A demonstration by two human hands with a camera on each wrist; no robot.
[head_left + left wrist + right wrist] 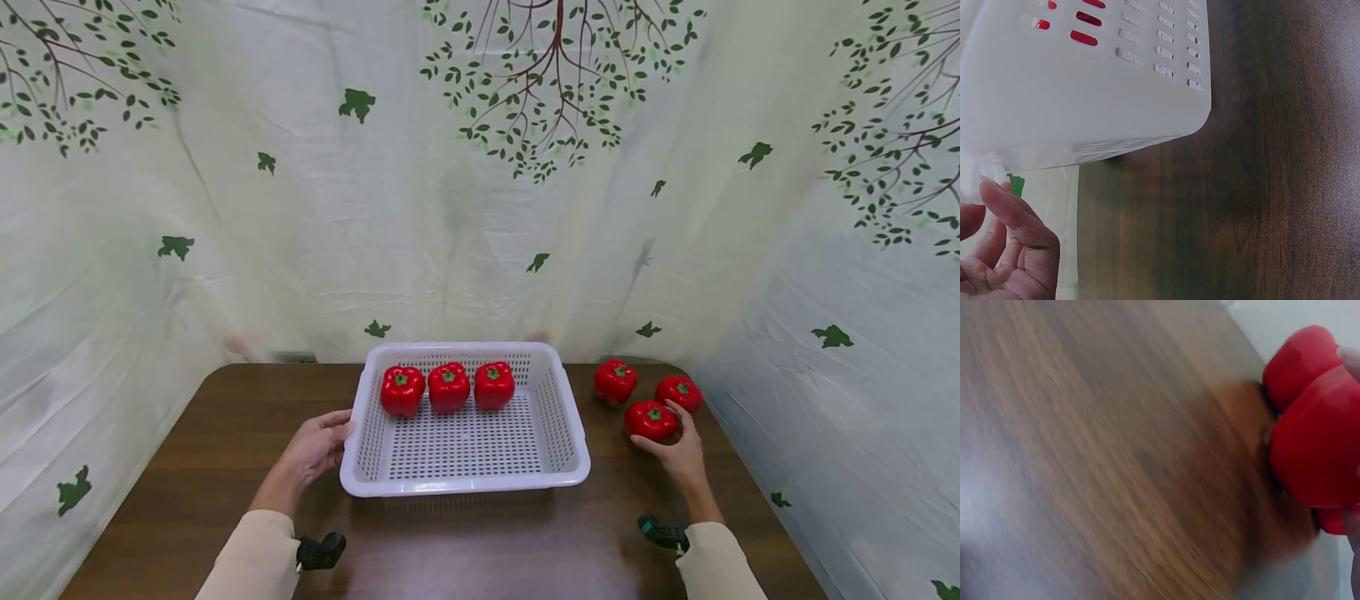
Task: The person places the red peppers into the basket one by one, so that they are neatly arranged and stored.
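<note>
A white perforated plastic basket (pixel 465 486) stands on the brown table, with three red bell peppers in a row along its far side: a left one (pixel 402 392), a middle one (pixel 448 388) and a right one (pixel 494 387). At the basket's left rim is my left hand (pixel 318 450), its thumb and fingers pinching the edge. To the right of the basket, my right hand (pixel 681 454) grips a red bell pepper (pixel 649 421) between thumb and fingers. In the right wrist view that bell pepper (pixel 1319 440) covers part of those behind it.
Two more red bell peppers, one nearer the basket (pixel 615 382) and one farther right (pixel 681 392), sit close behind the gripped one. The wooden table (pixel 465 550) is bounded by a pale curtain (pixel 450 233) printed with leaves and branches at the back and sides.
</note>
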